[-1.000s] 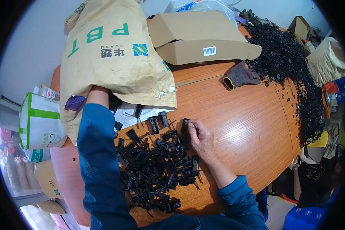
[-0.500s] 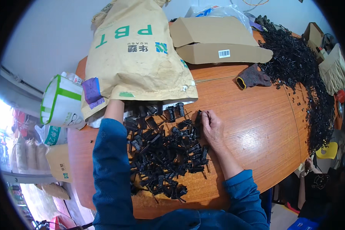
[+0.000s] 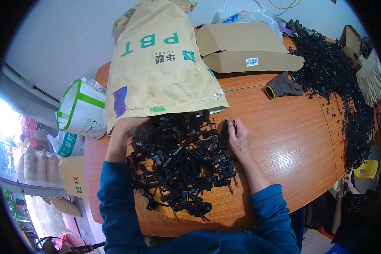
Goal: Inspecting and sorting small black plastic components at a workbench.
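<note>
My left hand (image 3: 130, 125) is at the mouth of a large tan paper sack (image 3: 165, 84), beside the far left of a heap of black plastic parts (image 3: 180, 156). Its fingers are hidden among the parts and under the sack's edge. To the right of the heap, my right hand (image 3: 241, 139) rests on the wooden table with thumb and fingers pinched on a small black plastic part (image 3: 225, 132). The heap spills out from the sack's opening toward me, its pieces tangled, with thin prongs sticking out.
A dark knitted glove (image 3: 283, 86) and a flattened cardboard box (image 3: 245, 40) lie beyond my right hand. A long mound of black parts (image 3: 326, 63) lines the far right. A white-green bag (image 3: 81, 108) stands left. Another person's hands (image 3: 347, 183) show at the lower right.
My left hand has drawn back from inside the sack toward me, and more black parts now lie at its opening. My right hand keeps its pinch. The whole view has shifted slightly.
</note>
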